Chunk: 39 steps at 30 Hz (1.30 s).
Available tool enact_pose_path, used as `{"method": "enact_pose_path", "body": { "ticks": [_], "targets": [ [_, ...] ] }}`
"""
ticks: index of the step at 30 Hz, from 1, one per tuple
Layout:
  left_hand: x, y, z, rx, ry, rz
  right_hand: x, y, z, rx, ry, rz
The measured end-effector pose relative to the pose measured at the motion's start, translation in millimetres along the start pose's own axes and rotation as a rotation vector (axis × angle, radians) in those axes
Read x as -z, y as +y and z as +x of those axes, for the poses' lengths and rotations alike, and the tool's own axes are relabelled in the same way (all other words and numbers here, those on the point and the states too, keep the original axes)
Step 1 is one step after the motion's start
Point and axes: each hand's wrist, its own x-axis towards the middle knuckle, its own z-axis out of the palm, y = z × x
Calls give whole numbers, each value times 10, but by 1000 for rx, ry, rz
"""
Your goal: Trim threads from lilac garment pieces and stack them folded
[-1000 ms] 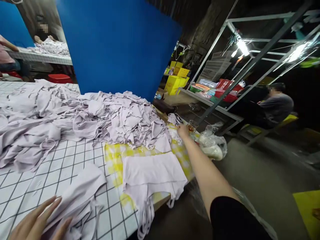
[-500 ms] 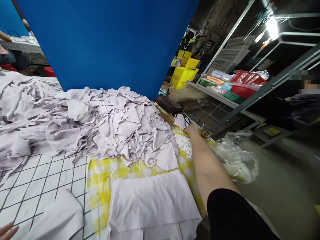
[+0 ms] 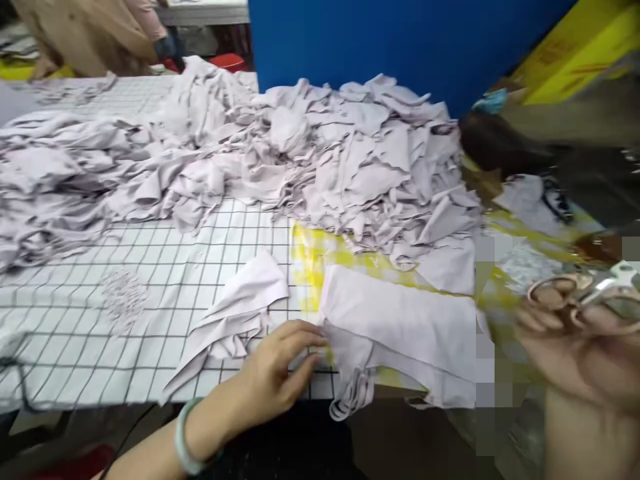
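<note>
My left hand [image 3: 280, 367], a pale bracelet [image 3: 186, 437] on its wrist, is at the left edge of a flat stack of pale lilac cloth pieces [image 3: 400, 327]. Its fingers are slightly bent, thumb apart, with nothing seen between them; whether they touch the cloth I cannot tell. Thin loops of cloth hang from the stack over the table's front edge. At the right, my blurred right hand [image 3: 575, 353] is closed on a pair of scissors [image 3: 595, 293], its ring handles and metal showing above the palm. A smaller folded cloth piece [image 3: 245, 293] lies left of the stack.
A long heap of lilac cloth pieces [image 3: 370, 160] covers the back of the checked table [image 3: 200, 253], before a blue panel [image 3: 360, 40]. Small white scraps [image 3: 125, 297] lie at left, more [image 3: 530, 263] at right. Another person [image 3: 100, 33] is at the far left.
My right hand has come back from the far right edge of the table and now has scissors in it. My left hand has moved to the stack. The view has swung left.
</note>
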Motion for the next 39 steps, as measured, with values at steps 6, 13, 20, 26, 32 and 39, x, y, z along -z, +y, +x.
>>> {"method": "enact_pose_path", "body": {
  "ticks": [6,13,20,26,32,39],
  "targets": [
    [414,-137,-295,118,218,178,-919,158,-1297,-281,-301,493],
    [675,-589,-152,288,140,330,-1548,203,-1613,-383,-477,341],
    [604,-772,19,267,-126,342,-1883,176,-1681,-434,-492,188],
    [587,-762,52,258,-178,337,-1899,145,-1700,-432,-581,-52],
    [672,-738,7,390,-53,166,-1924,128,-1752,-575,-716,79],
    [684,-790,-94,645,18,-111,-2144,198,-1953,-767,-871,187]
  ]
}}
